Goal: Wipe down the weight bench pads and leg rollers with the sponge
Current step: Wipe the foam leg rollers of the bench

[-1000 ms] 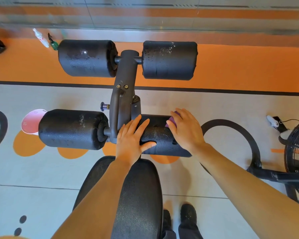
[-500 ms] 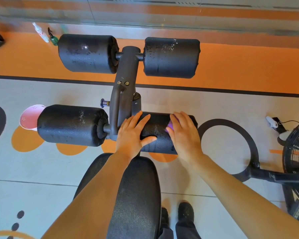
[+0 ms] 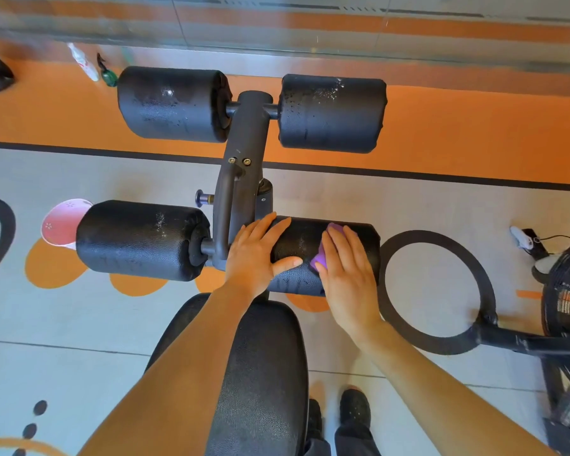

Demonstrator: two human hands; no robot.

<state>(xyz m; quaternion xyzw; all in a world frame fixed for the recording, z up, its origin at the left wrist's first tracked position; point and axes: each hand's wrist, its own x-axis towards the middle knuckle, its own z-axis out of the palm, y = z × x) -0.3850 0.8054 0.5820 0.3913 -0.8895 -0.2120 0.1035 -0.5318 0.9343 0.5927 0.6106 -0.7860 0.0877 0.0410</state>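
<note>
Bench pad: black, textured, running from 6 o'clock up toward the middle; both forearms reach out above it.
Far rollers: left one at 11 o'clock, right one at 1 o'clock, either side of the grey frame post; both speckled with pale droplets or suds.
Near-left roller: at 9 o'clock of the post, untouched, a few pale specks on top.
Near-right roller: at 3 o'clock of the post, under both hands.
Left hand: laid flat on the roller's inner end, fingers straight and spread, thumb out toward the other hand; it grips nothing.
Right hand: palm down on the roller, straight fingers pressing the sponge against it.
Sponge: purple, mostly hidden under the right hand's fingers, showing at the thumb side and past the fingertips.
Pink bowl: on the floor at 9 o'clock, partly behind the near-left roller; its contents cannot be made out.
Bottles: a white one and a green one on the floor at 11 o'clock, possibly spray bottles.
</note>
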